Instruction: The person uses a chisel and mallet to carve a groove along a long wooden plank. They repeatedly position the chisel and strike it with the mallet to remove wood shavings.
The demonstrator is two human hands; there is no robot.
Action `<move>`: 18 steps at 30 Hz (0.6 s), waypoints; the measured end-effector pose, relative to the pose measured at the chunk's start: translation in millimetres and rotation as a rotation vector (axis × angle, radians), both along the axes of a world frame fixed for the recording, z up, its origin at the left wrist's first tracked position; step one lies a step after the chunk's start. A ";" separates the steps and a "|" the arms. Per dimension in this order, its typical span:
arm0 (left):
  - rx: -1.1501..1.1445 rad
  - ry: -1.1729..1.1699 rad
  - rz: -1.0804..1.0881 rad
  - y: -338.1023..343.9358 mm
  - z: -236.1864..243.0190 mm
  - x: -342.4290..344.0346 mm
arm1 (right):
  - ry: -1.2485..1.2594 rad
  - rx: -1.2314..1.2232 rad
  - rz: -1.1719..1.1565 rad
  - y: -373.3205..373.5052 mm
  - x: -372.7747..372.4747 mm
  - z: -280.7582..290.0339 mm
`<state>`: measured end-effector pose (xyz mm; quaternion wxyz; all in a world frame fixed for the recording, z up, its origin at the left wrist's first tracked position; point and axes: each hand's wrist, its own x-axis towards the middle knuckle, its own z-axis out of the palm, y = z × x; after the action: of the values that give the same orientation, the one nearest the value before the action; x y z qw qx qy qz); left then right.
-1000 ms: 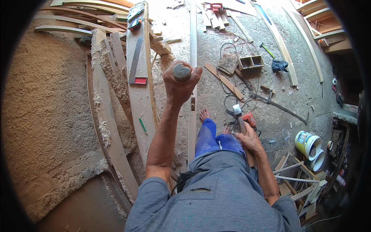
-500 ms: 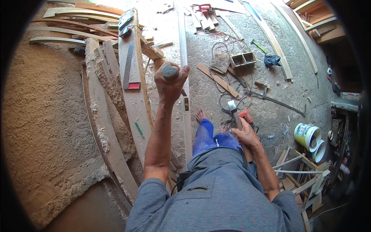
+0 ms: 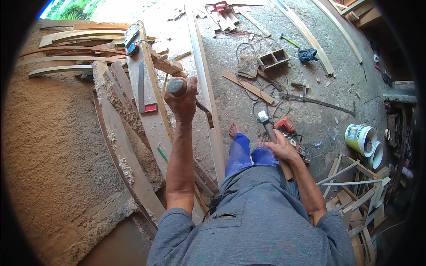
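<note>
I had left hand clenched on chisel, blade over left edge of the beam, right hand gripping hammer.

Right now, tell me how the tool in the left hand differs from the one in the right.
The left tool turns its blunt, rounded end up at the camera; the right tool shows much of its length. The left tool's end is grey; the right tool has a pale, shiny head on a brown handle. The left tool is farther forward than the right tool. Both are gripped one-handed.
</note>
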<state>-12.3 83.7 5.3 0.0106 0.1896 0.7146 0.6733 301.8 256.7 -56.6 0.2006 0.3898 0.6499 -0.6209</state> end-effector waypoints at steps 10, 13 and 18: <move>-0.076 0.069 0.017 17.8 -5.7 1.5 | 0.094 0.053 0.040 4.4 -15.3 7.9; -0.175 0.160 -0.015 18.1 2.0 6.4 | 0.066 0.103 0.031 0.9 -24.4 8.5; -0.179 0.187 -0.033 35.4 9.5 6.0 | 0.173 0.087 0.090 9.7 -17.6 -34.4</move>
<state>-6.3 119.0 14.9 -0.0281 0.2618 0.7665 0.5858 284.2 266.4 -91.1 0.1541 0.3136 0.7080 -0.6137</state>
